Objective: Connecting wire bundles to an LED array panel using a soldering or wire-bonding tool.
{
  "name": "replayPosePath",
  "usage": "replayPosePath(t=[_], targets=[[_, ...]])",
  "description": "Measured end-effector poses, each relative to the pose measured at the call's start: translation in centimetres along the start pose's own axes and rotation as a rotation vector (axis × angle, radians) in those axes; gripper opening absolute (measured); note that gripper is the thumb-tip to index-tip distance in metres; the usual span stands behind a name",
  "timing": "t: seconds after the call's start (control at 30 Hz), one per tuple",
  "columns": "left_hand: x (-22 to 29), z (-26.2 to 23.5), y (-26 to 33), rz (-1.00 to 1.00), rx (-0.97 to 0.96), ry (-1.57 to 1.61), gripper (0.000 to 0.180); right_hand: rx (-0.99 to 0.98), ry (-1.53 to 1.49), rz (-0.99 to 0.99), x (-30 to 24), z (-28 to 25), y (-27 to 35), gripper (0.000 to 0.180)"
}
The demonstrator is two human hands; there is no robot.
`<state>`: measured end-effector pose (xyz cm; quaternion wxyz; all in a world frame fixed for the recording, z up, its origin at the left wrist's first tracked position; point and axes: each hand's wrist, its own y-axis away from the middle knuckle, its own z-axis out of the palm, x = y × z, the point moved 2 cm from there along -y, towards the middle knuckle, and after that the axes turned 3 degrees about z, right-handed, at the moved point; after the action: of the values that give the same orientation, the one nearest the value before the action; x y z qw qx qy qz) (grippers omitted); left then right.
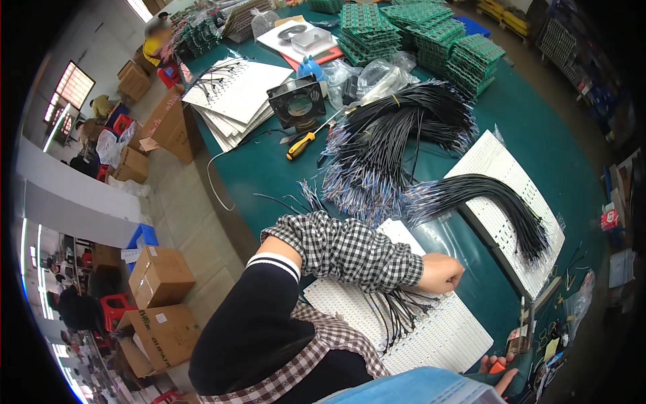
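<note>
My left hand [441,273], below a black-and-white checked sleeve cover, is closed in a fist above a white perforated board [457,333]. Whatever its fingers may hold is hidden. Just beneath it, several short black cables [397,316] lie across that board. At the lower right edge, my right hand [506,378] shows only in part, its fingers curled about a small orange object [497,368] whose kind I cannot make out. Beyond the left hand, a bundle of black cables [498,192] with stripped coloured ends rests on a second white perforated board [538,269].
A large heap of black cables [397,128] lies mid-table on the green mat [525,128]. Around it are a yellow-handled screwdriver [301,145], a square fan [296,104], stacked white boards [235,101] and green circuit panels [367,34]. A small bottle [518,341] stands near my right hand.
</note>
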<state>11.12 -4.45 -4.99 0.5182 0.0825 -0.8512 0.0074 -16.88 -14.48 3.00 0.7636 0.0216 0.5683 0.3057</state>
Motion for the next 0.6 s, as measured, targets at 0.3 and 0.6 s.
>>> replayPosePath(t=[0.3,0.6], targets=[[-3.0,0.7,-1.7,-0.015,0.145,0.14,0.013,0.192,-0.05,-0.036,6.0,-0.1,-0.9,0.047],[-1.9,1.6,-3.3,-0.126,-0.039,0.175,0.018,0.075,-0.098,-0.085,7.5,-1.9,0.2,0.043]])
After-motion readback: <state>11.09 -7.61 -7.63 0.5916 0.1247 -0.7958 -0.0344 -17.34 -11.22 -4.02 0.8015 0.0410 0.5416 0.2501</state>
